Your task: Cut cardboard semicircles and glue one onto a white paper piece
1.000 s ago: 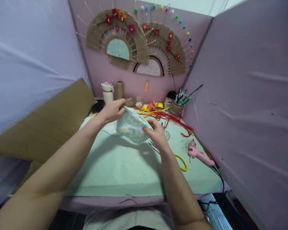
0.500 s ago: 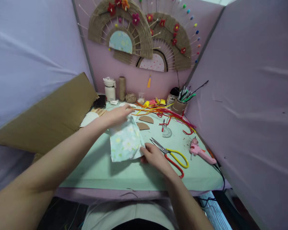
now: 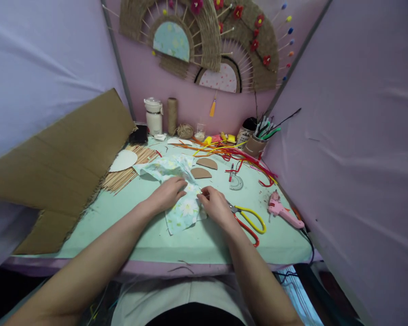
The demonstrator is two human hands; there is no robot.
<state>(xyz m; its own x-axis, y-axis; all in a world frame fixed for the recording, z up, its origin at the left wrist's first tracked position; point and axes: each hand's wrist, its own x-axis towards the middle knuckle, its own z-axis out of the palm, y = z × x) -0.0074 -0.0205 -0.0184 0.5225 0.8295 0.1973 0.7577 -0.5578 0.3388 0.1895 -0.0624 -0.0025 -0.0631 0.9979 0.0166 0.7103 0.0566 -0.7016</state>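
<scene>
A pale floral cloth (image 3: 182, 213) lies rumpled on the green table mat (image 3: 146, 235). My left hand (image 3: 168, 194) rests on the middle of the cloth with its fingers curled down onto it. My right hand (image 3: 216, 206) pinches the cloth's right edge between thumb and fingers. Scissors with yellow and red handles (image 3: 246, 219) lie just right of my right hand, partly under it. Two brown cardboard half-discs (image 3: 204, 167) sit beyond the cloth.
A pink glue gun (image 3: 282, 213) lies at the right edge. A bundle of thin sticks (image 3: 131, 170) and a white disc (image 3: 123, 160) lie left, by a leaning cardboard sheet (image 3: 54, 154). Coloured strips (image 3: 238, 156), a protractor (image 3: 237, 183), a tool cup (image 3: 255, 144) and jars stand behind.
The cloth came down from mid-air onto the mat. My left hand drew back from the far end to the cloth's middle, and my right hand shifted slightly along its right edge.
</scene>
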